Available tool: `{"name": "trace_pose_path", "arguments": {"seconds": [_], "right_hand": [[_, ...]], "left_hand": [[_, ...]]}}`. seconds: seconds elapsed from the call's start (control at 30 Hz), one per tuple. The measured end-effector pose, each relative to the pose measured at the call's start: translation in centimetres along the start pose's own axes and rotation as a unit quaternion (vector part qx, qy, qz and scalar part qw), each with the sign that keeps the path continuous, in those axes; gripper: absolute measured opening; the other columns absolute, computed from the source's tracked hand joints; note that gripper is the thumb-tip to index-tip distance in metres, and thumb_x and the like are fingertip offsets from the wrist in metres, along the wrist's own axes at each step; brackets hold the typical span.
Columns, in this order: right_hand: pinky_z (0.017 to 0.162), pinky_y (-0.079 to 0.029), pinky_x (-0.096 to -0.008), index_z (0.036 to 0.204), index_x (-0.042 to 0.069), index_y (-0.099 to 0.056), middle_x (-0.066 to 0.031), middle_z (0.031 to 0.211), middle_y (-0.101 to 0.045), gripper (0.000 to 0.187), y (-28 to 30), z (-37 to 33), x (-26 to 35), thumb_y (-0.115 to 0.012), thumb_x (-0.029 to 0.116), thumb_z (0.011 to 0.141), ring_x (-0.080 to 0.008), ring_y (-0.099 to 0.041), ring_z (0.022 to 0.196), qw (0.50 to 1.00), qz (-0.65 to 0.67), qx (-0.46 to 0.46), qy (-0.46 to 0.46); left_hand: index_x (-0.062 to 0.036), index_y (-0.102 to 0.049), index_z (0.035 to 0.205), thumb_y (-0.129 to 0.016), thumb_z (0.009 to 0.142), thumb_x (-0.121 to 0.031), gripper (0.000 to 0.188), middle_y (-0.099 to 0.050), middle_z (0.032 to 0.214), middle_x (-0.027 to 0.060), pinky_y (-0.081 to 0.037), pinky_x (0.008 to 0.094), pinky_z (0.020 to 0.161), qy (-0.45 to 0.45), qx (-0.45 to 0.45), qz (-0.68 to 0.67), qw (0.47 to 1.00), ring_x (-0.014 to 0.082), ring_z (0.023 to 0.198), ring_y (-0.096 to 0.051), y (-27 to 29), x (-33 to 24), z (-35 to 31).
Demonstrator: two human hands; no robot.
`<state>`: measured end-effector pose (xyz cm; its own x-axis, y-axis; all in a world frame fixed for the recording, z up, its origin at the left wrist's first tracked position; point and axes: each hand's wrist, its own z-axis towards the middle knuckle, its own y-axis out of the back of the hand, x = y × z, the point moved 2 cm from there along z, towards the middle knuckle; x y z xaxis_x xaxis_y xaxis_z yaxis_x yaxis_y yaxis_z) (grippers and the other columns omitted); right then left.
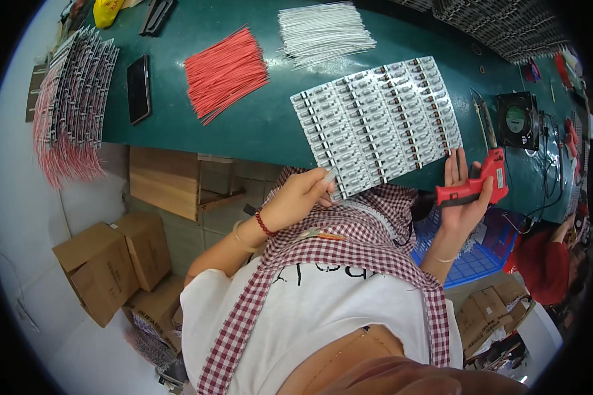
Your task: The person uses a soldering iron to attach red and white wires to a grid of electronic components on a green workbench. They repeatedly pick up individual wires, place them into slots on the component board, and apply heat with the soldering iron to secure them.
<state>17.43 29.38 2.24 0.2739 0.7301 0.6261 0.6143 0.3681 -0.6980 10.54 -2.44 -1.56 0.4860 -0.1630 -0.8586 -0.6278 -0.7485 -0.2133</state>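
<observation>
Pinching the lower left corner of the pale circuit-board panel (379, 125), the thumb and fingers of your left hand (303, 192) are pressed together. Your right hand (464, 205) has the red soldering gun (497, 174) across its palm, thumb over the handle; two of its fingers stretch up to the panel's lower right corner, its metal tip pointing away from you. The panel, set with rows of small components, is between your hands, over the front of the green worktable (171, 135), its lower left corner reaching over your checked apron (329, 253). Beyond it lie a bundle of white wires (324, 33) and, to the left, a bundle of red wires (225, 74). Further left come a black smartphone (138, 90) and stacked boards (79, 92) trailing red wires. Right of the panel stands a black square device (517, 122).
</observation>
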Motion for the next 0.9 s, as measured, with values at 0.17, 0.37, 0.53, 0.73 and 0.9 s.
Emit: {"name": "trace_pose_path", "arguments": {"seconds": [0.17,0.37,0.53,0.73,0.9], "right_hand": [[0.114,-0.032,-0.0507,0.113,-0.004,-0.052,-0.0356,0.142,-0.033,0.04,0.7,2.2,0.2,-0.058,0.031,0.095,-0.0446,-0.033,0.136,0.999,0.026,0.042,-0.008],[0.114,-0.032,-0.0504,0.113,-0.005,-0.052,-0.0379,0.143,-0.031,0.039,-0.2,3.6,0.7,-0.059,0.029,0.094,-0.0457,-0.031,0.137,0.999,0.007,0.035,-0.008],[0.114,-0.031,-0.0501,0.113,-0.005,-0.052,-0.0386,0.143,-0.03,0.039,0.2,2.0,1.3,-0.059,0.029,0.094,-0.0457,-0.03,0.138,0.999,0.011,0.033,0.006],[0.116,-0.029,-0.0493,0.113,-0.005,-0.052,-0.0394,0.144,-0.027,0.038,0.7,0.4,2.1,-0.06,0.027,0.093,-0.0454,-0.028,0.139,0.999,0.008,0.028,0.032],[0.116,-0.029,-0.0495,0.112,-0.005,-0.053,-0.0398,0.145,-0.025,0.038,0.7,0.7,1.9,-0.061,0.027,0.093,-0.0457,-0.026,0.14,0.998,0.033,0.055,0.016]], "left_hand": [[0.0004,-0.055,0.091,-0.045,0.099,-0.01,0.017,-0.064,0.072,0.0101,-0.053,0.0305,0.064,-0.019,0.12,0.235,0.964,0.0165,0.071,-0.066,1.4,-5.0,0.8],[-0.0024,-0.052,0.09,-0.056,0.091,-0.016,0.014,-0.061,0.077,0.0171,-0.047,0.0456,0.062,-0.38,-0.279,0.569,0.674,0.0365,0.072,-0.062,6.6,-11.3,12.7],[-0.0042,-0.058,0.087,-0.06,0.087,-0.019,0.015,-0.065,0.079,0.0125,-0.051,0.0418,0.062,-0.354,-0.268,0.628,0.639,0.0316,0.073,-0.064,7.3,-11.5,18.6],[-0.0078,-0.063,0.081,-0.063,0.084,-0.02,0.013,-0.068,0.078,0.0103,-0.052,0.0418,0.061,-0.331,-0.306,0.627,0.636,0.0296,0.072,-0.066,7.2,-11.8,19.2],[-0.0077,-0.064,0.081,-0.062,0.084,-0.021,0.014,-0.068,0.078,0.0107,-0.052,0.0415,0.061,-0.349,-0.265,0.626,0.645,0.0297,0.072,-0.066,7.3,-11.8,19.5]]}}
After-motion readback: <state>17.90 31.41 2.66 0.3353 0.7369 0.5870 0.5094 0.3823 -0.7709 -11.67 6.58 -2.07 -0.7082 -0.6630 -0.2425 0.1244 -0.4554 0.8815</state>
